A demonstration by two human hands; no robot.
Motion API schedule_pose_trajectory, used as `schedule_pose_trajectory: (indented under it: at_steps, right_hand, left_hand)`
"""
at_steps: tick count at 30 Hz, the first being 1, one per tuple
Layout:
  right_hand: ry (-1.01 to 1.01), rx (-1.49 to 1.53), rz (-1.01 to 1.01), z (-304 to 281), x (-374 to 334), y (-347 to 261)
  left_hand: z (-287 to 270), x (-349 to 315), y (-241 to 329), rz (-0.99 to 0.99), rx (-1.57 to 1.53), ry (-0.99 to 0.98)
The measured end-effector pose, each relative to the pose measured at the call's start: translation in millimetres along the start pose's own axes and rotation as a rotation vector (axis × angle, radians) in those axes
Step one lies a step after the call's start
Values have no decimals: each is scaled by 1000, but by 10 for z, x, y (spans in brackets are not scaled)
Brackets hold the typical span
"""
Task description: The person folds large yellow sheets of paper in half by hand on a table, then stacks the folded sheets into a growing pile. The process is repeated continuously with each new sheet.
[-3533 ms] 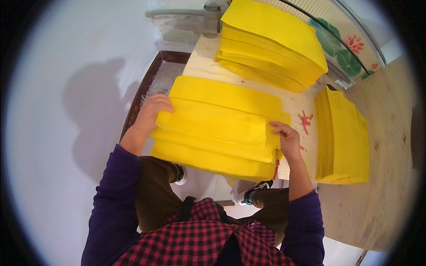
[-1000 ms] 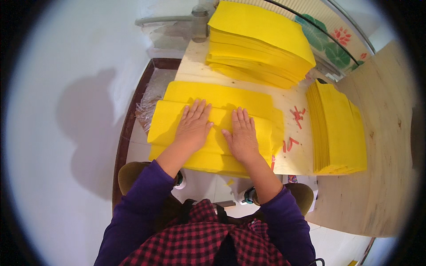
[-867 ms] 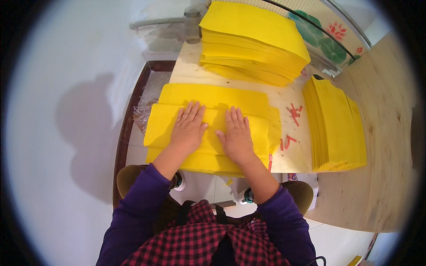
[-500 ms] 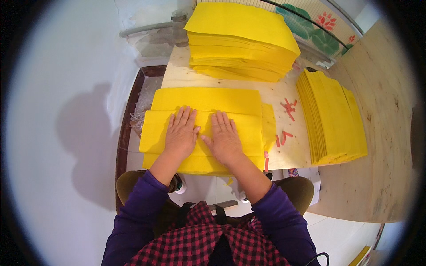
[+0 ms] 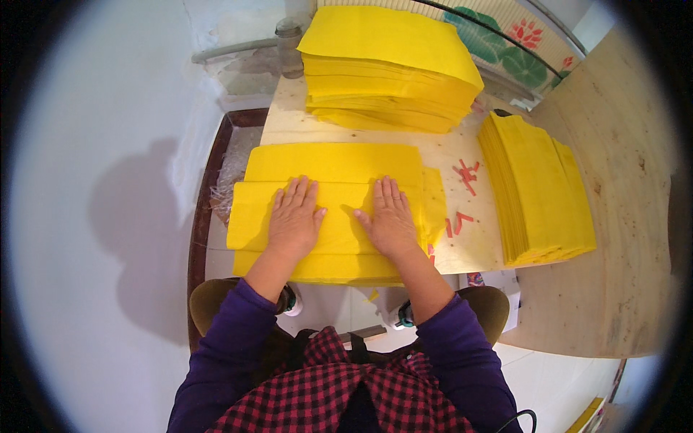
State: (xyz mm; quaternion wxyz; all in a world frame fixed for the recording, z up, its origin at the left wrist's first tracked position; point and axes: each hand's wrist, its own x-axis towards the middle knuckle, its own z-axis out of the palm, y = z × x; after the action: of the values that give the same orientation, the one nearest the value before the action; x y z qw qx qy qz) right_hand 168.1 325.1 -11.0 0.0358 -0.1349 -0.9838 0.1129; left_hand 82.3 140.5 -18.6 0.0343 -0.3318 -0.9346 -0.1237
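A folded yellow fabric sheet [image 5: 339, 220] lies on top of other yellow sheets at the table's near edge, its folded edge running crosswise beneath my fingertips. My left hand [image 5: 294, 222] rests flat on the left half of the fold, fingers stretched out. Flat on the right part of the same fold is my right hand [image 5: 390, 222], thumb spread toward the left. Neither hand grips anything. A bare strip of yellow fabric [image 5: 332, 162] shows beyond the fold, and another layer sticks out at the right.
A tall stack of yellow sheets [image 5: 390, 65] stands at the back of the wooden table [image 5: 289, 115]. Another yellow stack [image 5: 538, 191] is at the right. Small red strips [image 5: 466, 175] lie between. A clear bottle [image 5: 290, 50] stands at the back left, near the white wall [image 5: 108, 108].
My right hand has slid to the right along the folded fabric, widening the gap between my hands. My left hand stays in about the same place.
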Motion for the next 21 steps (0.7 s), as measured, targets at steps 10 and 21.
schedule_pose_trajectory:
  at_steps: [10,21]
  right_hand:
    - [-27,-93,203,-40,-33,288]
    - [8,-134,114,-265,-15,101]
  left_hand:
    - [-21,-74,-240,-215,98,-71]
    - [-481,-47,-424,-279,175,44]
